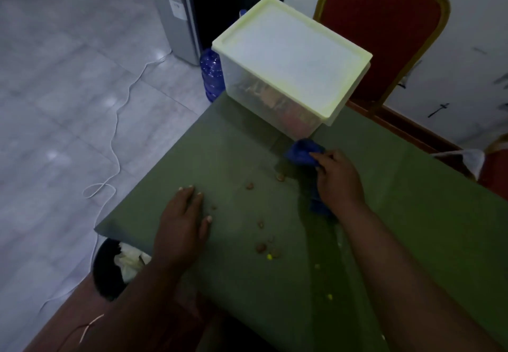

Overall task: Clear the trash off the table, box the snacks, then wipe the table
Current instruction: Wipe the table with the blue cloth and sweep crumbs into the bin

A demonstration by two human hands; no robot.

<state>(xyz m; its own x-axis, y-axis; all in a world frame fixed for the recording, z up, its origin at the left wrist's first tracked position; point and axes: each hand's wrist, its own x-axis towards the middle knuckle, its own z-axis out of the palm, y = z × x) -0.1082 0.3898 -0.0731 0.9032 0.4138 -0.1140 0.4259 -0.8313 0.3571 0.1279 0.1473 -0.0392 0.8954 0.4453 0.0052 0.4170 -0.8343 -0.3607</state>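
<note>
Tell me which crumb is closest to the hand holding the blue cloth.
The brown crumb beside the blue cloth in the right hand; the others lie nearer the person.

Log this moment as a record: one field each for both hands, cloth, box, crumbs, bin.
left hand: flat on the green table, fingers straight, holds nothing
right hand: grips the blue cloth on the table, just in front of the box
snack box: clear, pale lid on, at the table's far corner; contents blurred
crumbs: brown and yellow bits scattered between the hands, not yet wiped
bin: dark, on the floor by the table's left corner, crumpled white trash inside
</note>
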